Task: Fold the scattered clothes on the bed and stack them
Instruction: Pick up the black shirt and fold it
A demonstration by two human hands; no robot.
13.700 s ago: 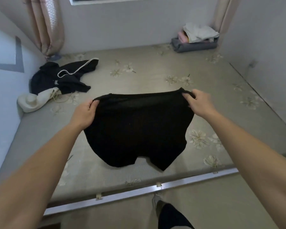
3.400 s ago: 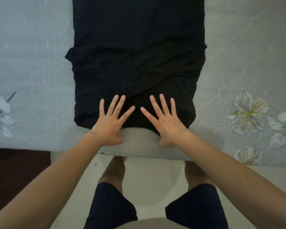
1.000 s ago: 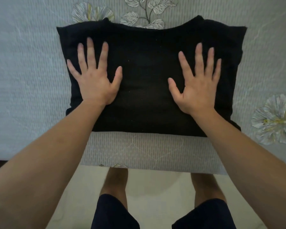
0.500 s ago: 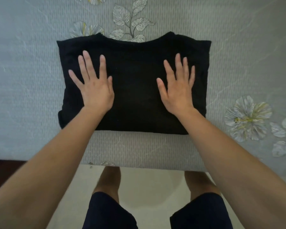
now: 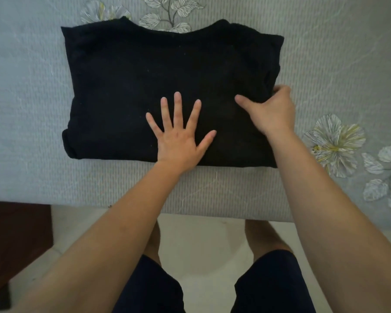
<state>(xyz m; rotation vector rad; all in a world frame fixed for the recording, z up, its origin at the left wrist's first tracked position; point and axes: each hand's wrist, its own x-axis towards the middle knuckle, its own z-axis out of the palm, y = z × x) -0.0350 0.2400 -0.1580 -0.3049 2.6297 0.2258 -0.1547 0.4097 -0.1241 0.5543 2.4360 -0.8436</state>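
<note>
Black shirt (image 5: 167, 82) sits on the bed (image 5: 325, 53) near its edge. Left hand (image 5: 181, 138) is flat, fingers spread, pinning the middle; right hand (image 5: 271, 111) pinches the side edge beside it. Tip: keep that palm down as a hinge and fold the gripped edge over it.

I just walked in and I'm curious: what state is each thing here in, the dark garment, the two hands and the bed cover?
grey flower-printed quilted bed cover: spread smooth, bearing the garment.
black knitted garment: folded into a rectangle, lying flat.
left hand: flat, fingers spread, pressing on the garment's near middle.
right hand: gripping the garment's right edge, thumb on top, fingers tucked round it.
</note>
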